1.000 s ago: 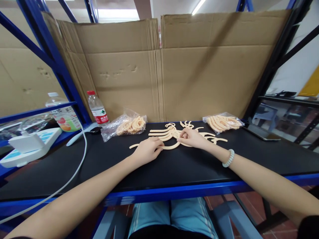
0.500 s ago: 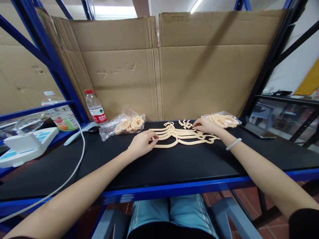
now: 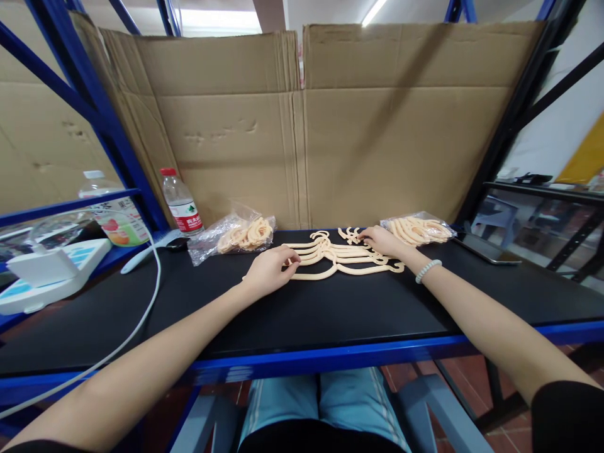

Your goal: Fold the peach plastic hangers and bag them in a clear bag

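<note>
Several cream plastic clothes hangers (image 3: 314,275) lie overlapped in a row on the black tabletop, their curved hooks (image 3: 320,235) at the back. My left hand (image 3: 268,272) rests over their left ends, fingers bent and the thumb apart from them; it covers those ends. Behind the right half of the row is a small pile of cream hook-shaped pieces (image 3: 349,235). My right hand (image 3: 383,241) reaches over the hangers' right ends, its fingertips at the right edge of this pile. I see no piece between its fingers.
Clear plastic bags of cream parts, one on the left (image 3: 248,236) and one on the right (image 3: 419,228), lie near the cardboard wall (image 3: 226,138). A red-capped bottle (image 3: 182,204), a power strip (image 3: 51,277) with a white cable, and a dark tray (image 3: 491,246) stand around.
My right hand has moved a little left, its fingertips now at the pile of hook pieces. My left hand stays in place over the hangers' left ends.
</note>
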Demonstrator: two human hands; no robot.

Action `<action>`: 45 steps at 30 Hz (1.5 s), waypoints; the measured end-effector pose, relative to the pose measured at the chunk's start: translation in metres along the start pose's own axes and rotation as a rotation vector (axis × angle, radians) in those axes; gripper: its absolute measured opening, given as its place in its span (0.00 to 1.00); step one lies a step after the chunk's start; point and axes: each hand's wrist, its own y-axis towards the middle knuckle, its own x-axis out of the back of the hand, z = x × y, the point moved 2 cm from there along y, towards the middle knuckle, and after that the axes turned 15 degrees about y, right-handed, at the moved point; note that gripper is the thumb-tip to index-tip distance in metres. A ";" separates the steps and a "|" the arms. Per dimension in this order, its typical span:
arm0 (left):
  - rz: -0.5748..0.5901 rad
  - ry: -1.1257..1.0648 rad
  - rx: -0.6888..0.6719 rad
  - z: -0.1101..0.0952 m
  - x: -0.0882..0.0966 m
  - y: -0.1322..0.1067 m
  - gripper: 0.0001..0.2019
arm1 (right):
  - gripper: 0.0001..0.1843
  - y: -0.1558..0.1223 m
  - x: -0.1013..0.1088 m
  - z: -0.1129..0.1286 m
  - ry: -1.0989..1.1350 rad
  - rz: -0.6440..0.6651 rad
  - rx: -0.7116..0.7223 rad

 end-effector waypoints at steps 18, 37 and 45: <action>0.029 -0.011 -0.012 -0.004 -0.004 0.002 0.08 | 0.12 0.009 -0.003 0.013 -0.093 -0.012 -0.003; -0.044 -0.463 0.084 -0.025 -0.001 -0.004 0.11 | 0.15 -0.028 0.013 0.111 1.193 -0.501 0.017; -0.041 -0.929 0.234 -0.035 -0.003 -0.008 0.11 | 0.14 -0.044 -0.004 0.157 1.256 -0.412 0.108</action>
